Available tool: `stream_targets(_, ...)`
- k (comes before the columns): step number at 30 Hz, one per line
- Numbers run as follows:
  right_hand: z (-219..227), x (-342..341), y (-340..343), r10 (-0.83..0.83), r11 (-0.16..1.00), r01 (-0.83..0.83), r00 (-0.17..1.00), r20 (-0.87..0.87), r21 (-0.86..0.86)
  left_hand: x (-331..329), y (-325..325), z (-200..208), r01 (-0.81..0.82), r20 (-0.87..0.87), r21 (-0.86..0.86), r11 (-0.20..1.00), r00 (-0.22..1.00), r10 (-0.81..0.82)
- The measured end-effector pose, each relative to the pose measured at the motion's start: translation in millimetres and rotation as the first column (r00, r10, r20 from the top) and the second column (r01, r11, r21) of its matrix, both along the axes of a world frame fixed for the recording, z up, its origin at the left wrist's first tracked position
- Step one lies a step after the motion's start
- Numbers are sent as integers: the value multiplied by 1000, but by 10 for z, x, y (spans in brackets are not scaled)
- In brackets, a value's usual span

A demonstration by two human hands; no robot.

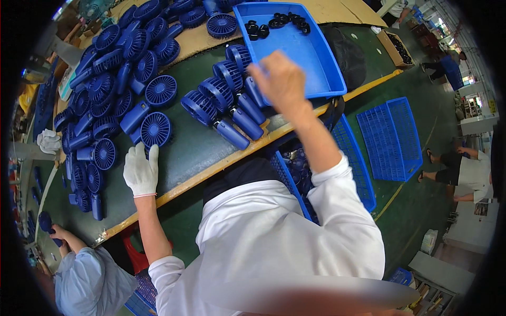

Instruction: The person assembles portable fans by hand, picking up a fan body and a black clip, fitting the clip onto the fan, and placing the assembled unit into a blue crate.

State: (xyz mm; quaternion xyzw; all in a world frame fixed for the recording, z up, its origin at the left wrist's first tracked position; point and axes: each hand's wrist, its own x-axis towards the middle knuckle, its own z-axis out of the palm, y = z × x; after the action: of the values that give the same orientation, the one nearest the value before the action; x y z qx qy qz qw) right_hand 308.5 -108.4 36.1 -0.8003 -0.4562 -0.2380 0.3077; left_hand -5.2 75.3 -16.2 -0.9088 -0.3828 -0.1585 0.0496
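My left hand (pixel 141 171), in a white glove, rests at the near side of a dark blue handheld fan (pixel 156 129) lying on the green table. Its fingers are stretched out, with the fingertips at the fan's round grille. Bare and blurred by motion, my right hand (pixel 282 84) is over the near left edge of a blue plastic tray (pixel 311 58). Whatever its fingers may hold cannot be made out. Left of it lies a row of several blue fans (pixel 216 92), handles toward me. Small glossy black parts (pixel 290 22) sit at the tray's far end.
A large heap of blue fans (pixel 103 87) covers the table's left. Beside the tray lies a black cap (pixel 345 58). Blue crates (pixel 390 139) stand on the floor at right, one below the table edge (pixel 211 171). A co-worker (pixel 89 279) in light blue sits at lower left.
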Motion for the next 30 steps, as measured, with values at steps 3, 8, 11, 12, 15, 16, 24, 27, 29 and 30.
stream_targets(3, -90, 998, -38, -195, 963, 205, 978, 71, -173, 5, -35, 76, 75, 81, -14, 997, 994, -74)
stream_targets(8, -387, 1973, 134, -468, 768, 427, 883, 36, -477, 28, -160, 140, 155, 102, 143, 978, 980, -170)
stream_targets(11, -394, 2044, 268, -459, 752, 394, 888, 10, -529, 11, -186, 103, 154, 33, 143, 978, 986, -161)
stream_targets(12, -420, 2074, 264, -436, 779, 395, 900, 33, -487, -1, -184, 82, 147, -22, 133, 980, 989, -145)
stream_targets(15, -465, 2107, 197, -479, 786, 470, 874, 86, -400, 27, -222, 75, 128, -17, 48, 991, 992, -127)
stream_targets(16, -454, 2123, 150, -453, 809, 430, 891, 41, -402, 40, -234, 68, 113, 23, -3, 994, 993, -113)
stream_targets(24, -232, 1786, -156, -304, 913, 200, 915, -266, -356, 32, -319, 86, -4, 0, -118, 993, 1000, 5)
stream_targets(27, -315, 1776, -246, -241, 960, 172, 909, -339, -222, 19, -294, 54, 8, 20, -155, 988, 1000, -5)
stream_targets(29, -243, 1725, -318, -186, 981, 172, 740, -646, -86, 13, -298, 63, 61, 24, -84, 995, 998, -59)
stream_targets(30, -197, 1669, -336, -186, 981, 173, 741, -646, -84, -1, -299, 65, 100, 25, -14, 995, 995, -99)
